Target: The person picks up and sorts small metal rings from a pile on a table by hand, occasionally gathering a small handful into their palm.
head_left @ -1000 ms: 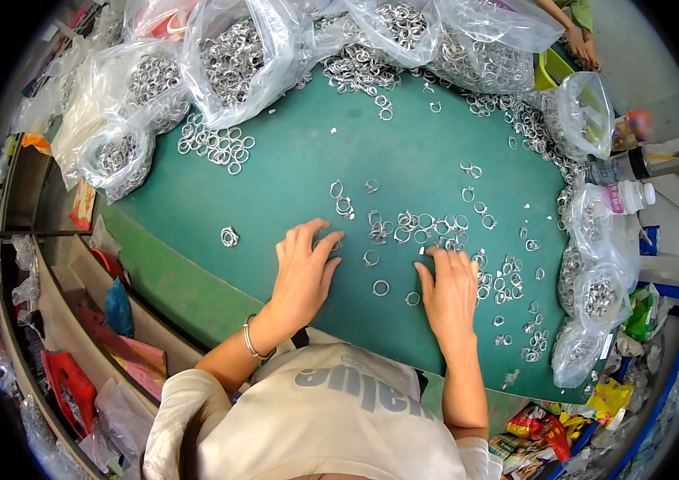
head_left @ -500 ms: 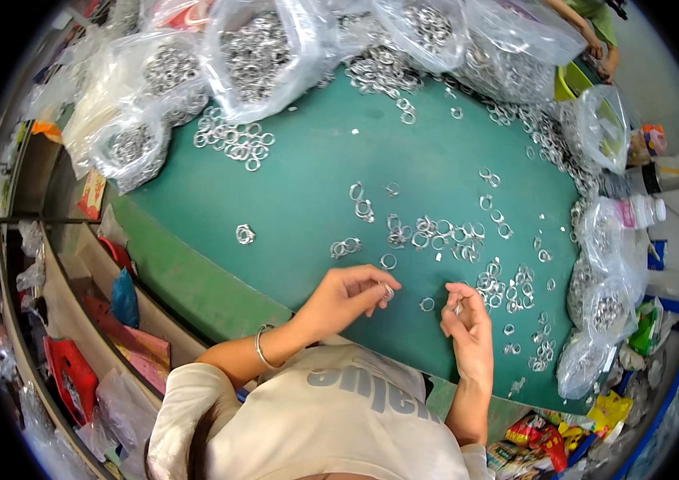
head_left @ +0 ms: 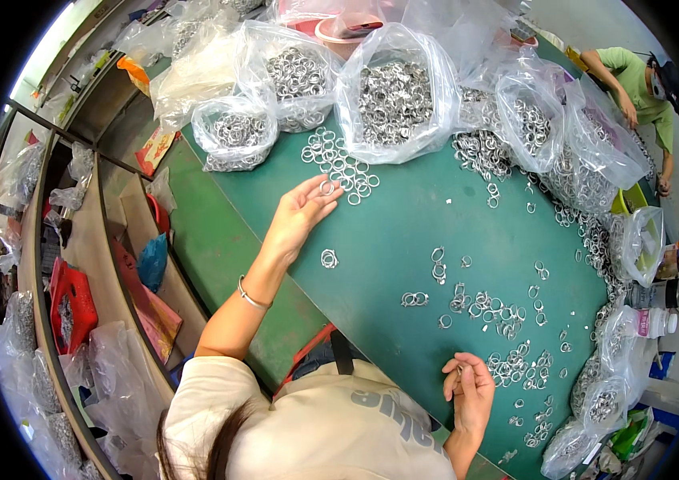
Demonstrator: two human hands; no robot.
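L hand [head_left: 301,214] stretches far out over the green worktop [head_left: 403,232], fingers spread loose, fingertips touching a metal ring [head_left: 326,188] at the near edge of a loose ring pile [head_left: 341,164]; grip wide, nothing clamped. R hand [head_left: 471,392] sits close to the body, fingers curled narrow round a small ring [head_left: 458,370] pinched at thumb + forefinger. Scattered rings [head_left: 499,312] lie between the hands & just beside the R one; a ring cluster [head_left: 329,258] rests near the L wrist. Clear bags of rings [head_left: 394,92] line the far edge. Another person [head_left: 635,80] works at the far R corner
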